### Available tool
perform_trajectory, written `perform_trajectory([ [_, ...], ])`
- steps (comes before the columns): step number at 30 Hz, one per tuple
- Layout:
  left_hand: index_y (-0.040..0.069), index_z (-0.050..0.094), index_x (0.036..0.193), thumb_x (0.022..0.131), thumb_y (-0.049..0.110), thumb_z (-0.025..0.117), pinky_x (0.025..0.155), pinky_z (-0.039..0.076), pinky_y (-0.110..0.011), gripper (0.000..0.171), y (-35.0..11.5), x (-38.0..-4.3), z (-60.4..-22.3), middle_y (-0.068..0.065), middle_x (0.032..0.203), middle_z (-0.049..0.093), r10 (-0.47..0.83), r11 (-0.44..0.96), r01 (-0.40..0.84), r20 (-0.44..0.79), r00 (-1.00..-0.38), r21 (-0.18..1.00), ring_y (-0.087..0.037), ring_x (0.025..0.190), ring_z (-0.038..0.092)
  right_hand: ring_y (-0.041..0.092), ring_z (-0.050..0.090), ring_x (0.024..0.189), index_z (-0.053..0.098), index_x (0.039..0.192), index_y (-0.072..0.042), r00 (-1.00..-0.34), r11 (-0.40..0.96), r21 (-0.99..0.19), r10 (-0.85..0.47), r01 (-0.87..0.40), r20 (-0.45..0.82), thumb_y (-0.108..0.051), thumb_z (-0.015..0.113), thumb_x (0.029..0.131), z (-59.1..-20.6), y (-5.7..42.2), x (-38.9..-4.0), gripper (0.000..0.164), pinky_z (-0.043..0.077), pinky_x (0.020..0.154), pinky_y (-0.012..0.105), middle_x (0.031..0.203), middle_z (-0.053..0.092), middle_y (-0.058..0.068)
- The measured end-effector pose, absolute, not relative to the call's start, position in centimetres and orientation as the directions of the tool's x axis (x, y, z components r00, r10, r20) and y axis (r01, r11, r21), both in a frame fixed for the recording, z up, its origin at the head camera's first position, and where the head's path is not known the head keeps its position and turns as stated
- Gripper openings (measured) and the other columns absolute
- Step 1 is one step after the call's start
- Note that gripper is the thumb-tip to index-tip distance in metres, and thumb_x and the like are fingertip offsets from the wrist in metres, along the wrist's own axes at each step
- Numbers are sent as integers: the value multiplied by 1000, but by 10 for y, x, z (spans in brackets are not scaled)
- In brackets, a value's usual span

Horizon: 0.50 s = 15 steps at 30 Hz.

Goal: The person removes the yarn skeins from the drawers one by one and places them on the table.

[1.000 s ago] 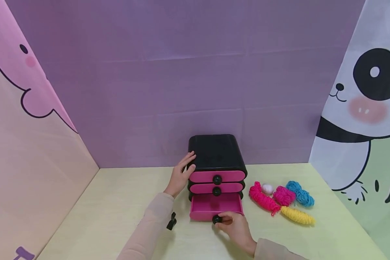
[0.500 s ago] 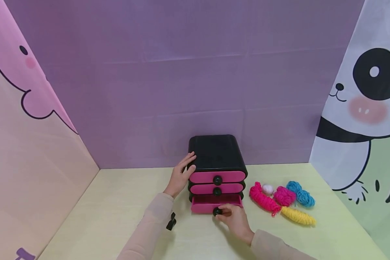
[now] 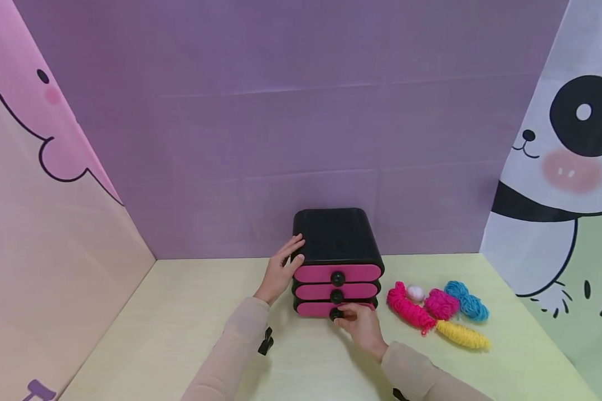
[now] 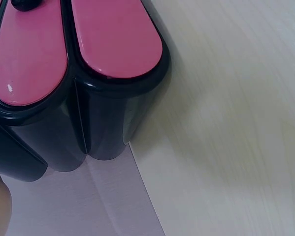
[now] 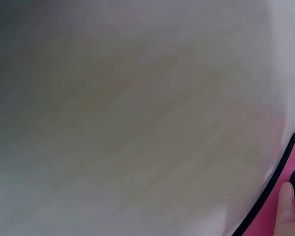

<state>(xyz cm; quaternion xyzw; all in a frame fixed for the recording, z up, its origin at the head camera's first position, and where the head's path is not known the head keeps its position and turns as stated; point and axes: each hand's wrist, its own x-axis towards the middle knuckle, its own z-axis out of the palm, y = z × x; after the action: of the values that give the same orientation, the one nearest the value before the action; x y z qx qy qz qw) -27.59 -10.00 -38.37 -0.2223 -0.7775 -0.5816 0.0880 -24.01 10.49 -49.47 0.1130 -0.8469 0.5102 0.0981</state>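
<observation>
A small black drawer chest with three pink-fronted drawers stands against the back wall in the head view. My left hand rests on its upper left side, fingers extended along the edge. With thumb and fingertips, my right hand pinches the round black knob of the bottom drawer, which sits flush in the chest. The right wrist view catches a fingertip against that knob. In the left wrist view, the bottom drawer's front lies level with its black frame.
Right of the chest lie a hot-pink yarn bundle, a white ball, a magenta yarn bundle, a blue one and a yellow one. Printed cloth walls enclose the pale wooden table.
My right hand has pushed the bottom drawer inward by its knob, from well pulled out to flush. The left hand has stayed at the chest's side.
</observation>
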Motion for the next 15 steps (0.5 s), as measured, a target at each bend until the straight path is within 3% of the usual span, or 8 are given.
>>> perform_trajectory([
  [15,4,43,136,95,18,49,114,16,-46,44,-100,-280,-387,-6,149,30,244,225,444,391,-888,867,-21,141,17,24,66,83,70,96,2,-978,356,-912,-22,-202,209,-1,74,72,-496,103,-245,24,54,68,23,88,70,15],
])
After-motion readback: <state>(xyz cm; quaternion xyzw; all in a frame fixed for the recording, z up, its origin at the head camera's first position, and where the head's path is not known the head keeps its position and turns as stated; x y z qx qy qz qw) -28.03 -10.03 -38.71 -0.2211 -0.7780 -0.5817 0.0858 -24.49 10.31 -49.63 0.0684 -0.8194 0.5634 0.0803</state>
